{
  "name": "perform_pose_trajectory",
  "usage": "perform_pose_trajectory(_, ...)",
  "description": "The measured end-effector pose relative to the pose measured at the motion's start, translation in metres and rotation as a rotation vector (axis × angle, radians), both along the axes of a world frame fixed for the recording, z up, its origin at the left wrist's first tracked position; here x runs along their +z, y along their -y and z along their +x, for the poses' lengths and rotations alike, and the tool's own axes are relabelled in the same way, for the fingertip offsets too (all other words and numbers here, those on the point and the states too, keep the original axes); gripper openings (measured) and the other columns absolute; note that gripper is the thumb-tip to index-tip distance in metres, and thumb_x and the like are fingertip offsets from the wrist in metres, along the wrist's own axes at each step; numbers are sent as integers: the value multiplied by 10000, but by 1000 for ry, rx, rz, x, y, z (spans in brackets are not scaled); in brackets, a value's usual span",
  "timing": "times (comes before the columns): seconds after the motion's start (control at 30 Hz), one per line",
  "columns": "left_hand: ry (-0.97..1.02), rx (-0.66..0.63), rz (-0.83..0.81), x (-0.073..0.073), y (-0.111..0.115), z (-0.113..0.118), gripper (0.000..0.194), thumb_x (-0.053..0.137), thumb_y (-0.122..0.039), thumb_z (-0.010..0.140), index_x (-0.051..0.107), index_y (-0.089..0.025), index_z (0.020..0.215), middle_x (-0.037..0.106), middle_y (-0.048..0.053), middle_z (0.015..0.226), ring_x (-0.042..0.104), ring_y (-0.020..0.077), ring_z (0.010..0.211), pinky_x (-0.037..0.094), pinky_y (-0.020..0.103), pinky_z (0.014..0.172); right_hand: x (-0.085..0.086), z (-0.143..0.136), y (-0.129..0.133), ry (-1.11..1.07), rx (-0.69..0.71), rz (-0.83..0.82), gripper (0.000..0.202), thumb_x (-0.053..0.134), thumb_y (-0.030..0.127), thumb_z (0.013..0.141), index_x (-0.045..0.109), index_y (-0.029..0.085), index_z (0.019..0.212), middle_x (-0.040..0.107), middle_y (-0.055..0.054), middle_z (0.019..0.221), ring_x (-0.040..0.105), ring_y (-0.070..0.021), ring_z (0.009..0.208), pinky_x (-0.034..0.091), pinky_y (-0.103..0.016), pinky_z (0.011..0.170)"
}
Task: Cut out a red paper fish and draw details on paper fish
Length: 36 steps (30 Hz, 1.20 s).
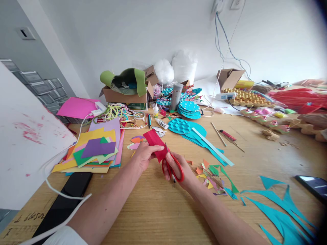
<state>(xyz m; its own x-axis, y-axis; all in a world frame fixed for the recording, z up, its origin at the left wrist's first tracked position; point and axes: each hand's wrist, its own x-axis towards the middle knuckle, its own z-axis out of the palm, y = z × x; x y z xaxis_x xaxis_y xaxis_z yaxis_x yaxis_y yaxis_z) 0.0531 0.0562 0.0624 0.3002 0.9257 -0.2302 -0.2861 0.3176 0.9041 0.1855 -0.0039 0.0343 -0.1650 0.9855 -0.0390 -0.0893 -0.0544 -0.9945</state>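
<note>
**While the left hand steadies red paper, blade clearance matters**

The left hand pinches the paper between thumb and fingers above the wooden table; the right hand grasps red-handled scissors at its near end. Clean cutting seems to need a taut sheet, short bites, and the left thumb clear of the blades.

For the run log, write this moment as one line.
left hand: holds red paper | right hand: holds red-handled scissors | blades: at paper's edge
</note>
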Motion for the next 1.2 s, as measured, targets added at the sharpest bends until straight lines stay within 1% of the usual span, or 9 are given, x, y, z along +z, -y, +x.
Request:
perform_pose_trajectory(0.2, 1, 7, 6, -1, 0, 0, 237, 807, -196, 497, 660, -143, 675, 676, 32, 691, 609, 164, 666, 469, 300, 678, 0, 0, 0, -8, 16, 8, 478, 503, 657, 839, 508, 189, 738, 544, 36, 487, 470, -91, 349, 350, -209, 358)
perform_pose_trajectory(0.37, 0, 0, 0, 0, 0, 0, 239, 804, -198, 495, 657, -138, 673, 682, 42, 698, 617, 174, 678, 473, 311, 696, 0, 0, 0, -36, 17, 9, 478, 507, 656, 837, 489, 192, 724, 542, 37, 491, 467, -87, 350, 339, -206, 353)
perform_pose_trajectory(0.6, 2, -2, -2, 0, 0, 0, 246, 805, -196, 494, 650, -141, 677, 680, 37, 700, 615, 173, 683, 475, 313, 706, 1, -1, 0, -23, 11, 1, 494, 505, 670, 828, 489, 191, 705, 538, 35, 469, 467, -88, 340, 325, -205, 347)
perform_pose_trajectory(0.87, -11, -4, -3, -1, -1, 0, 257, 803, -204, 492, 651, -142, 690, 681, 36, 702, 619, 180, 699, 484, 318, 717, 2, 0, 1, -15, 25, 32, 494, 486, 653, 852, 481, 194, 669, 522, 31, 417, 446, -88, 343, 307, -203, 352)
perform_pose_trajectory(1.2, -13, -11, -7, -1, 0, -1, 265, 802, -205, 491, 653, -142, 701, 676, 26, 702, 613, 164, 682, 470, 291, 679, -1, 1, 0, -10, 21, 21, 486, 503, 640, 853, 476, 192, 666, 520, 39, 415, 438, -80, 328, 294, -200, 349)
